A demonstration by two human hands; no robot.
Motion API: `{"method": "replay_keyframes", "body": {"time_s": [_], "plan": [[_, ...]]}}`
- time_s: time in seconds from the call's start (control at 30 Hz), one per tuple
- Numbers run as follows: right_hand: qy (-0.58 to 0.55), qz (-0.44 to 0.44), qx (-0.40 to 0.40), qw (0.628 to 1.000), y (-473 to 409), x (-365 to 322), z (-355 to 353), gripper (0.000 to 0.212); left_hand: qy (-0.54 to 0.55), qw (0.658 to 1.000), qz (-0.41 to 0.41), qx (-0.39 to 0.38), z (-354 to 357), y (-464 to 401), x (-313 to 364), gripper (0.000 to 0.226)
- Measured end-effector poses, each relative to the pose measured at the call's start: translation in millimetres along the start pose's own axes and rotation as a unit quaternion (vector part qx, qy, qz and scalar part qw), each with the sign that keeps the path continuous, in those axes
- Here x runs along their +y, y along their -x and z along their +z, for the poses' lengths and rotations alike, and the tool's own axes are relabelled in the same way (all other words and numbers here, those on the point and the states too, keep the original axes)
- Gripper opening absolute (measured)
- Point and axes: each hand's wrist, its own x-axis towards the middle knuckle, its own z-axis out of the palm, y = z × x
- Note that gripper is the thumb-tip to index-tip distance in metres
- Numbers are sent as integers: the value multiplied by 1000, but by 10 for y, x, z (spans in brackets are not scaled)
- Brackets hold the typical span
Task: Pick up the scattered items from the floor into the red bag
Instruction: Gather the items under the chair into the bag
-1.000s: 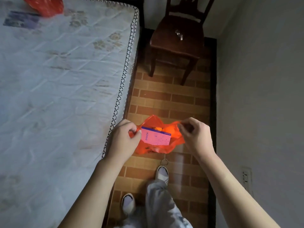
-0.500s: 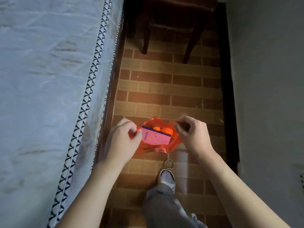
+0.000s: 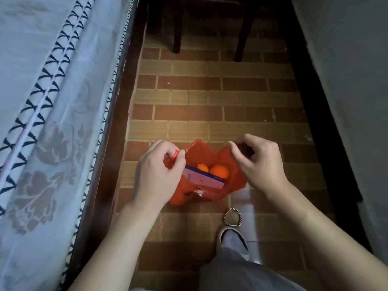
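Since a second ago the view is tipping down and closing in: the chair seat is gone from sight, only its legs [image 3: 176, 28] showing at the top, and the bag is sitting lower, nearer the floor, its mouth spreading wider.

Mattress [image 3: 42, 122] is filling the left side, wall [image 3: 346, 59] the right, brick-pattern floor [image 3: 210, 97] running between them.

Red bag [image 3: 235, 183] is hanging open between both hands, above or just on the floor; cannot tell which. Left hand [image 3: 156, 175] is pinching the left rim between thumb and forefinger. Right hand [image 3: 262, 162] is curling round the right rim, fingertips bunched on plastic or a handle; the exact hold is in shadow.

Inside, a pink box [image 3: 204, 180] is lying slanted against the near wall, with two oranges [image 3: 218, 171] showing behind it.

Shoe [image 3: 233, 240] is standing at the bottom of view. Just ahead of its toe, near the bag's lower edge but apart from it, a metal bracelet [image 3: 232, 216] is lying on the floor, not yet collected.

Judgement: the bracelet is the one item left in sight.

Risks:
- freeing one hand to reach is likely letting that rim sag, so the box or an orange could be tipping out;
- the foot could be nudging or treading on the bracelet;
- thin links lying flat may be slipping from a fingertip pinch.
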Motion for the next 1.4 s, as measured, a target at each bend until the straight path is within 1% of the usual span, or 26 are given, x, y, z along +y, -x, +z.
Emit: {"method": "replay_keyframes", "body": {"time_s": [0.1,0.2,0.23,0.27,0.33,0.37,0.4,0.47,0.57,0.63,0.7,0.77,0.83,0.9,0.97,1.07,1.17,1.27,1.37,1.4], "plan": [[22,12,54,998,166,70,207,36,-3,1000,20,0,112,103,-119,32],[-20,45,80,996,383,115,446,25,-16,1000,16,-10,154,150,-305,25],[-20,50,86,995,425,128,504,24,-11,1000,13,-23,180,161,-376,21],[-3,38,83,996,452,137,549,29,-3,999,14,-46,214,179,-451,21],[65,-46,45,996,477,190,618,41,-3,993,25,-112,288,229,-580,37],[106,-94,23,990,476,218,644,45,-11,990,38,-134,326,241,-633,38],[138,-129,1,982,476,236,671,49,-23,988,57,-144,372,251,-681,35],[155,-165,-48,973,471,243,748,55,-56,982,86,-157,468,262,-780,30],[136,-187,-120,966,511,169,920,65,-100,973,68,-198,593,283,-904,34],[149,-207,-174,951,583,221,1057,75,-133,962,44,-233,656,299,-1015,38],[188,-240,-250,919,663,373,1193,81,-178,948,5,-264,668,287,-1168,40],[248,-268,-310,878,722,567,1322,74,-206,932,-31,-297,663,281,-1343,40],[286,-251,-370,848,728,701,1411,73,-206,920,-47,-331,672,304,-1480,40],[298,-209,-411,836,698,806,1449,74,-200,912,-37,-356,720,334,-1538,41],[295,-185,-415,840,660,898,1445,77,-201,904,-13,-377,785,363,-1539,44],[312,-152,-436,830,640,1089,1423,84,-213,893,8,-397,839,387,-1539,50],[298,-134,-435,839,658,1260,1374,88,-245,874,23,-420,848,408,-1528,55],[283,-139,-420,851,659,1392,1321,75,-278,850,57,-444,872,476,-1524,53],[258,-147,-383,875,640,1466,1260,47,-285,839,68,-458,863,534,-1586,44],[244,-151,-369,884,644,1499,1229,44,-283,838,65,-462,852,544,-1609,41]]}}
